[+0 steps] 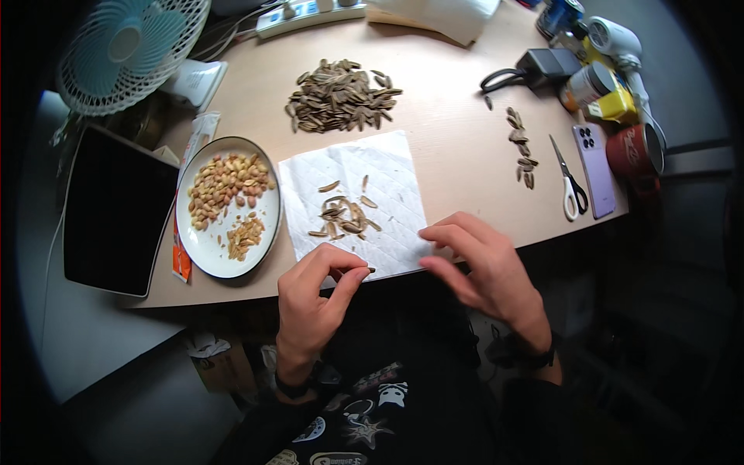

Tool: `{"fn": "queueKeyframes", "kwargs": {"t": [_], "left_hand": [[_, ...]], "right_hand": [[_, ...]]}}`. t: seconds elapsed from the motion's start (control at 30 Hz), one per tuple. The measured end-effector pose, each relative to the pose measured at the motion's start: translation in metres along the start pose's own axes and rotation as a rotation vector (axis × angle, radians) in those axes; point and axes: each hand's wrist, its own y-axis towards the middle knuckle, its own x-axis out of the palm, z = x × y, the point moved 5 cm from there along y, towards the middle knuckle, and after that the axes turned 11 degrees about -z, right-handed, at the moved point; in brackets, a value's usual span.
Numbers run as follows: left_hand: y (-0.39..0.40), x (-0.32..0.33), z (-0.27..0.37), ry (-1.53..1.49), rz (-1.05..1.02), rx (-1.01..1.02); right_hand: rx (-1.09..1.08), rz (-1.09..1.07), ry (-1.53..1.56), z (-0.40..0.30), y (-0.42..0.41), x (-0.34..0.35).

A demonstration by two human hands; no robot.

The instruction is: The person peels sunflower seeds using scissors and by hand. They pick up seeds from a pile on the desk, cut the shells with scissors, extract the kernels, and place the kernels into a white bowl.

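Note:
My left hand pinches a sunflower seed between thumb and forefinger at the near edge of a white paper towel. To its right my right hand hovers at the towel's edge, thumb and fingers apart, holding nothing that I can see. Loose seed shells lie on the towel. Beyond it is a heap of striped sunflower seeds. A white plate with a dark rim stands on the left, with peanuts and a small pile of shelled kernels.
On the right lie a row of seeds, scissors, a purple phone and a red can. At left are a dark-screened tablet and a fan. A power strip lies at the back.

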Motion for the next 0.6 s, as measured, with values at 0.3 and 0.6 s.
{"fn": "queueKeyframes", "kwargs": {"t": [0.3,0.6], "left_hand": [[0.014,0.038,0.009,-0.459,-0.044,-0.171],[0.014,0.044,0.012,-0.496,0.008,-0.237]], "right_hand": [[-0.119,-0.013,-0.041,-0.011,-0.01,0.014],[0.512,0.725,-0.694,0.071,-0.105,-0.105]]}}
